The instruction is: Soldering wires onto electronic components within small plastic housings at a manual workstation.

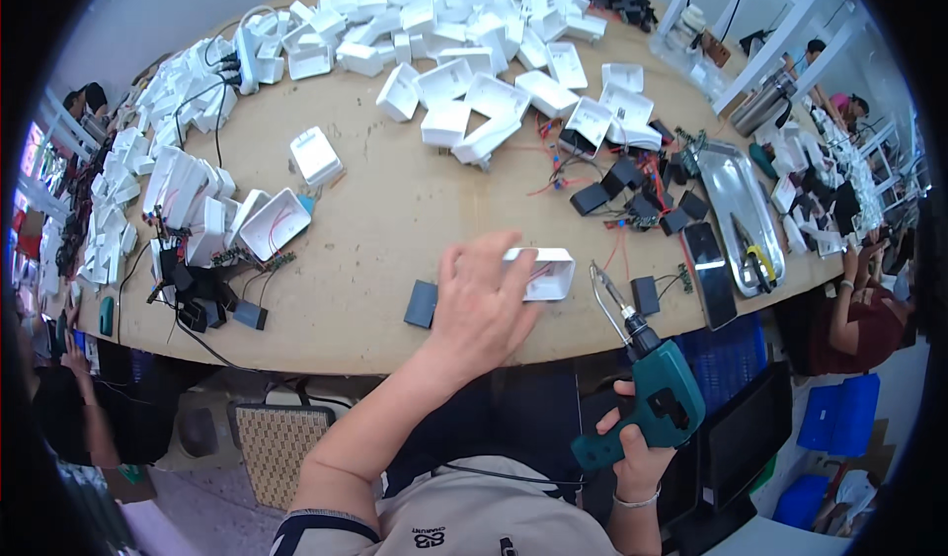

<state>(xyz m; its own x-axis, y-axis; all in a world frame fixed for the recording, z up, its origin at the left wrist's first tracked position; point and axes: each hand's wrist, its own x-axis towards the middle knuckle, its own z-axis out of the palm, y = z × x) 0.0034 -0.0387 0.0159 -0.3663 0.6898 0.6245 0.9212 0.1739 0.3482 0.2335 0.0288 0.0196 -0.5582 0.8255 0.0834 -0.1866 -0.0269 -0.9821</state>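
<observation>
My left hand (pixel 479 304) is over the near part of the table, its fingers closed on the left side of a small white plastic box (pixel 560 276). The box lies open side up, and thin red wires show inside it. A dark grey block (pixel 421 304) lies just left of that hand. My right hand (pixel 637 457) grips a teal soldering gun (pixel 664 390) by its handle at the table's front edge. The gun's metal tip points up and away, right of the white box and apart from it. Close to the tip lies a black block (pixel 645 295) with wires and a small circuit board.
White plastic boxes (pixel 464 23) are heaped along the far side and the left. Black modules with wires (pixel 632 186) lie to the right, beside a phone (pixel 708 275) and a metal tray (pixel 736 186) holding pliers (pixel 754 255). More wired modules (pixel 197 284) lie left. Other people sit at both sides.
</observation>
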